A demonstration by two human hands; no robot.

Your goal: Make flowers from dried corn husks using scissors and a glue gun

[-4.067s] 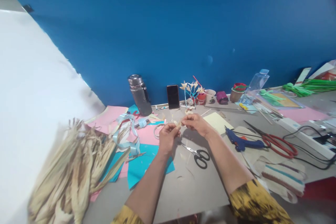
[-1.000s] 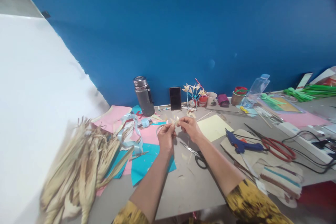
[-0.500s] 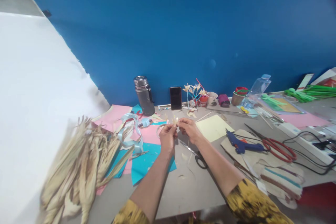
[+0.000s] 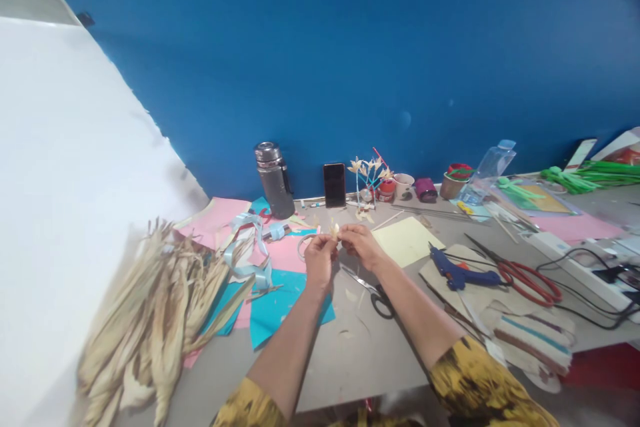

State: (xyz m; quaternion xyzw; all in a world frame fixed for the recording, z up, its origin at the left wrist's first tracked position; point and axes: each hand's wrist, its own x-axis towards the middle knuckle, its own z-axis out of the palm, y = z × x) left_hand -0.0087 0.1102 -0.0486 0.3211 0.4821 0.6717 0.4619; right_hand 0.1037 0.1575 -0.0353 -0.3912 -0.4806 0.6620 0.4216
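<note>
the person's left hand (image 4: 321, 259) and right hand (image 4: 361, 245) meet over the table (image 4: 360, 367), nearer its far edge than its near one, thumb and fingertips of each pinched together on a small pale strip of corn husk (image 4: 334, 229). the strip pokes up between the fingertips, lifted off the tabletop; it is too small and soft in view to tell which fold each hand grips. for a clean result, the left pinch should probably sit low and firm at the base while the right fingers press only lightly, since dry husk is likely to split when tugged across its grain. the black-handled scissors (image 4: 369, 287) lie just below the hands, partly hidden by the right forearm (image 4: 417, 309), so raised wrists look wise. husk flowers (image 4: 369, 169) stand by the far edge; loose corn husks (image 4: 150, 327) heap along the left edge.
</note>
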